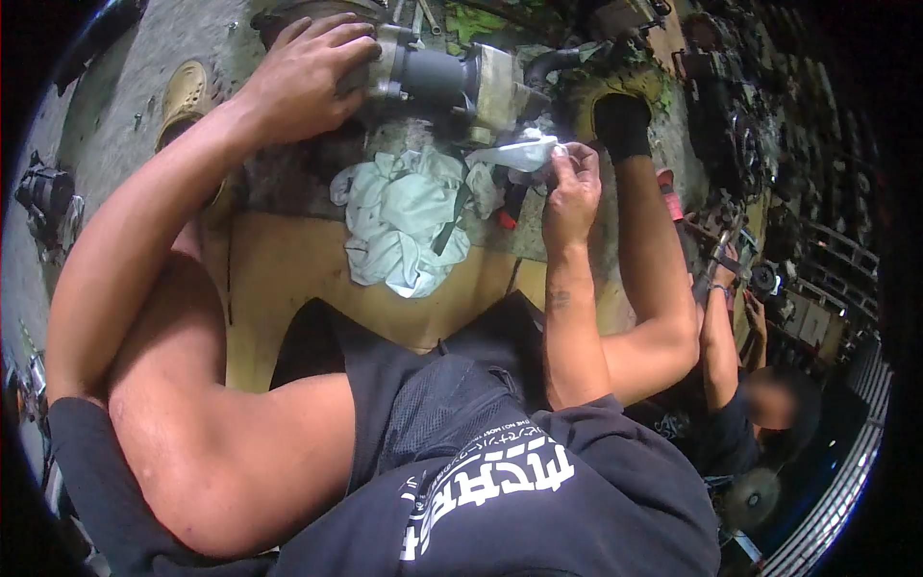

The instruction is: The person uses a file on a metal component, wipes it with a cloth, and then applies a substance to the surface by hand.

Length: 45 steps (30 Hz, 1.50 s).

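My left hand is closed over the left end of a dark cylindrical metal machine part, its fingers curled on the end flange. This part lies on its side on the stained floor, with a pale block-like section at its right end. Between finger and thumb, my right hand pinches a white rag, which stretches left to just below that pale section. A larger crumpled pale cloth lies in front of the part, with a dark narrow object on it.
Cardboard covers the floor between my legs. Wrenches lie beyond the machine part. Something red and black sits beneath my right wrist. A co-worker handles a tool at the right, beside many dark metal parts.
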{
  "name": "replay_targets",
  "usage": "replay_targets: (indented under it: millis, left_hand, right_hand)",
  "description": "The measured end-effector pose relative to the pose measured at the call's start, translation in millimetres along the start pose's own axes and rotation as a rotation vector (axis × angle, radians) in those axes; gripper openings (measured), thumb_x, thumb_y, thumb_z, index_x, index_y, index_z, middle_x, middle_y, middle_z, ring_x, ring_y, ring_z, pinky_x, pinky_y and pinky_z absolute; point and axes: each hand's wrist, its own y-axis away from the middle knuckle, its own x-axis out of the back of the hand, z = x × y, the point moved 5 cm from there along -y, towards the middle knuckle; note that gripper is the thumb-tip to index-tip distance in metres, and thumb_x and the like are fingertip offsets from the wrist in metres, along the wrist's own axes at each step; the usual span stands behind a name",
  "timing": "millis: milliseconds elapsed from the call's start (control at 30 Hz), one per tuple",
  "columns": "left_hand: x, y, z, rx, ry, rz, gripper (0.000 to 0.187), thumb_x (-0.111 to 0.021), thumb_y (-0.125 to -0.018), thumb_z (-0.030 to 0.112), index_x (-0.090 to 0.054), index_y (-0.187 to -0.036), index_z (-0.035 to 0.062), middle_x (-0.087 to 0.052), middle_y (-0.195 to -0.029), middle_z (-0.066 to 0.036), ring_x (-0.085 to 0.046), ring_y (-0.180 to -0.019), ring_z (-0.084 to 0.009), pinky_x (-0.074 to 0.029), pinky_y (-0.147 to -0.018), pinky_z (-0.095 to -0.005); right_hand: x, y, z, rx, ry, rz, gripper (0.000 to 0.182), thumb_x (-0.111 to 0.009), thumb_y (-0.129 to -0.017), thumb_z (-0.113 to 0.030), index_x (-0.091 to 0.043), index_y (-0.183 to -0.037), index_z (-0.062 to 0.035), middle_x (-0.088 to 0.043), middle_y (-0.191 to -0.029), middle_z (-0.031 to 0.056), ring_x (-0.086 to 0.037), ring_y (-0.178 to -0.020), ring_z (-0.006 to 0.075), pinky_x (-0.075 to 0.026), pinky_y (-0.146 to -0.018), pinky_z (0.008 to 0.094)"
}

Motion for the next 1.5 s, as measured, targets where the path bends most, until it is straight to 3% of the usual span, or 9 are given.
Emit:
replay_targets:
  millis: [200,333,433,567,867,1133,1267,1467,1500]
  left_hand:
    - [-4.2,1.2,-4.5,-0.001,0.009,0.014,0.049,-0.07,-0.087,0.022,-0.058,-0.133,0.0098,-0.049,-0.15,-0.012,-0.037,-0.145,-0.0321,-0.027,-0.12,-0.0519]
    - [-3.5,0.8,-3.5,0.0,-0.012,0.012,0.05,-0.07,-0.087,0.022,-0.058,-0.134,0.0102,-0.049,-0.15,-0.012,-0.037,-0.146,-0.0319,-0.027,-0.121,-0.0519]
    - [-1.8,0.8,-2.8,0.001,-0.002,0.005,0.05,-0.07,-0.086,0.022,-0.058,-0.134,0.0102,-0.049,-0.149,-0.012,-0.037,-0.146,-0.0319,-0.027,-0.121,-0.0521]
    - [-3.7,-0.2,-3.9,0.007,-0.008,-0.004,0.052,-0.07,-0.086,0.023,-0.058,-0.134,0.0102,-0.049,-0.15,-0.012,-0.036,-0.146,-0.0319,-0.027,-0.121,-0.0523]
    - [-0.2,0.3,-0.5,0.021,0.001,-0.02,0.05,-0.069,-0.087,0.022,-0.057,-0.134,0.0108,-0.048,-0.151,-0.012,-0.036,-0.146,-0.0321,-0.026,-0.121,-0.0517]
    - [2.5,-0.2,0.0,-0.02,-0.019,0.038,0.049,-0.069,-0.086,0.027,-0.059,-0.132,0.0113,-0.053,-0.146,-0.011,-0.04,-0.143,-0.0309,-0.028,-0.119,-0.0555]
    - [-0.5,0.2,-1.1,0.016,-0.015,-0.037,0.051,-0.069,-0.087,0.023,-0.057,-0.135,0.0109,-0.047,-0.152,-0.012,-0.036,-0.146,-0.0324,-0.026,-0.121,-0.0528]
    - [-0.7,0.4,-1.9,0.027,-0.018,-0.04,0.05,-0.069,-0.087,0.024,-0.058,-0.134,0.0113,-0.046,-0.152,-0.011,-0.036,-0.146,-0.0319,-0.026,-0.121,-0.0526]
    - [-0.6,0.3,-1.2,0.017,-0.011,-0.039,0.05,-0.069,-0.087,0.024,-0.058,-0.134,0.0114,-0.046,-0.152,-0.011,-0.036,-0.146,-0.0318,-0.026,-0.121,-0.0525]
  right_hand:
    - [-4.5,-2.5,4.6,-0.289,-0.493,0.064,0.014,-0.066,-0.095,-0.011,-0.06,-0.107,-0.0055,-0.067,-0.096,0.0047,-0.065,-0.085,0.0144,-0.054,-0.074,0.0314]
    - [-9.1,-7.6,6.8,-0.196,-0.213,0.064,0.018,-0.077,-0.086,-0.008,-0.07,-0.102,-0.0041,-0.069,-0.087,0.003,-0.065,-0.074,0.013,-0.054,-0.07,0.0285]
    - [-19.2,-18.1,-16.1,0.188,0.209,0.094,0.021,-0.079,-0.086,-0.016,-0.073,-0.1,-0.0012,-0.073,-0.092,0.0044,-0.064,-0.083,0.0089,-0.052,-0.075,0.026]
    - [-47.2,-18.3,-29.0,0.335,0.585,-0.011,0.021,-0.073,-0.089,-0.019,-0.077,-0.103,-0.0039,-0.073,-0.096,0.0144,-0.071,-0.09,0.0243,-0.055,-0.082,0.035]
    - [-45.8,-5.2,-29.4,0.508,0.606,0.017,0.019,-0.075,-0.087,-0.014,-0.078,-0.103,-0.0055,-0.07,-0.101,0.0177,-0.069,-0.093,0.0282,-0.056,-0.081,0.0378]
    - [-26.5,15.6,-5.6,0.307,0.59,-0.113,0.017,-0.074,-0.085,-0.014,-0.075,-0.097,-0.0026,-0.075,-0.097,0.0163,-0.072,-0.086,0.0289,-0.057,-0.081,0.036]
    - [-33.8,18.4,-10.7,0.225,0.436,0.064,0.014,-0.075,-0.086,-0.014,-0.075,-0.093,-0.0026,-0.074,-0.094,0.0146,-0.072,-0.082,0.0272,-0.056,-0.079,0.0343]
    - [-41.0,21.7,7.0,0.431,0.545,0.057,0.011,-0.076,-0.085,-0.009,-0.075,-0.093,-0.0013,-0.074,-0.088,0.0106,-0.069,-0.079,0.0179,-0.054,-0.074,0.0302]
    - [-41.5,24.2,5.2,0.478,0.575,0.035,0.011,-0.075,-0.083,-0.007,-0.075,-0.093,-0.0012,-0.071,-0.086,0.0127,-0.069,-0.078,0.0234,-0.054,-0.074,0.033]
